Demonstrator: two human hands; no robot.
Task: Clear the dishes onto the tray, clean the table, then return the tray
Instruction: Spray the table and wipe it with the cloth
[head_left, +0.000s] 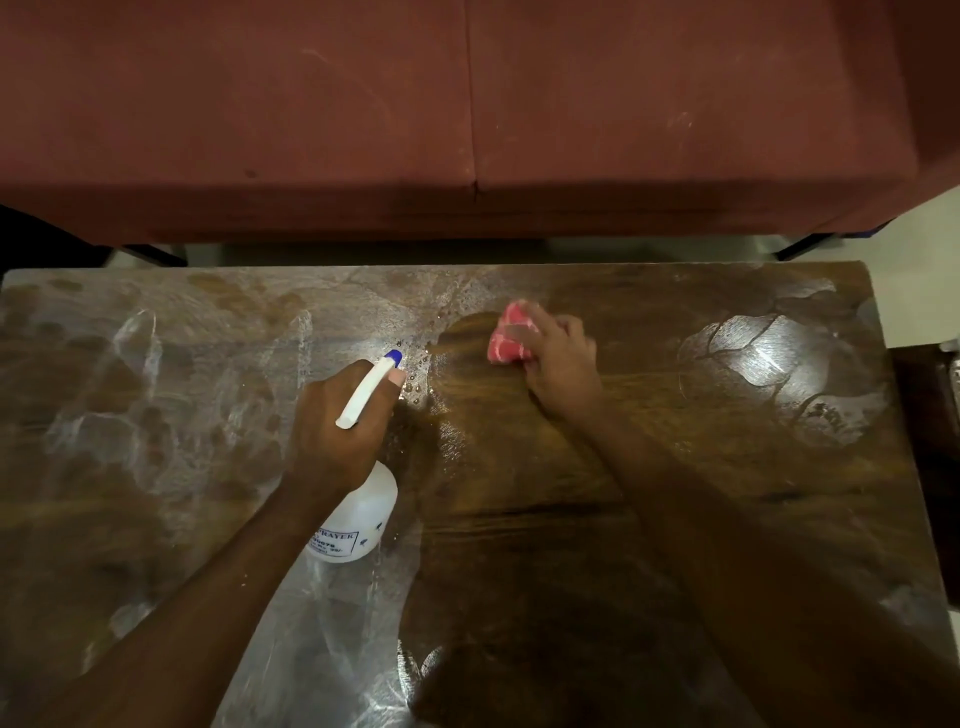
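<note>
A dark wooden table (649, 467) fills the lower view, wet and streaked with spray on its left half and far right. My left hand (337, 426) grips the neck of a white spray bottle (358, 519), whose blue-tipped nozzle points toward the table's far side. My right hand (561, 364) presses a bunched pink-and-white cloth (509, 335) onto the tabletop near the far middle. No dishes and no tray are in view.
A dark red sofa (467, 114) stands just beyond the table's far edge, with a narrow strip of pale floor (363, 252) between them. A dark piece of furniture (935, 415) abuts the table's right side.
</note>
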